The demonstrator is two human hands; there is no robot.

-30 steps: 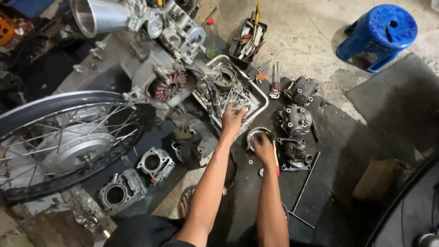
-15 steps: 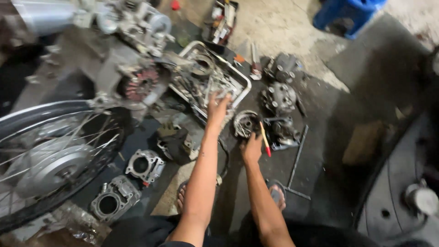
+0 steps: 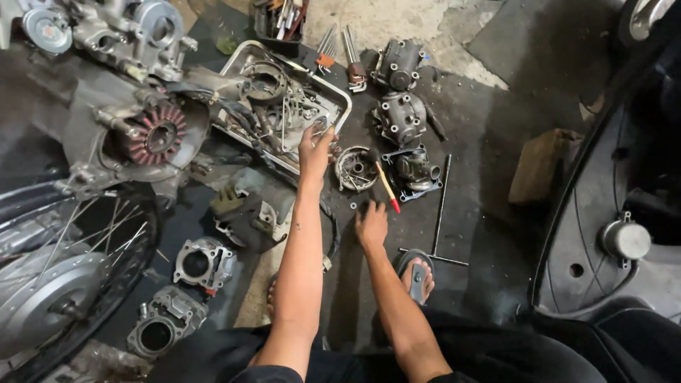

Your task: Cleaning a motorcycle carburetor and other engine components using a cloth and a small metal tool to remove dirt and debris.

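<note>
I hold my left hand (image 3: 316,145), fingers spread, over the metal tray (image 3: 345,108) rim, while my right hand (image 3: 371,223), fingers loosely apart, rests on the floor, the round housing (image 3: 356,168) just ahead of its fingertips.

Left hand (image 3: 314,147) reaches into the parts tray (image 3: 343,106); right hand (image 3: 371,225) rests on the floor.

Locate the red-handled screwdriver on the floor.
The red-handled screwdriver lies mid-frame in the head view, between the round metal part and a dark engine casting, just beyond the right hand.

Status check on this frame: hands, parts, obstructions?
Left hand open, reaching into metal tray. Right hand flat on floor mat, empty. Round clutch part and red-tipped tool between them.
</note>
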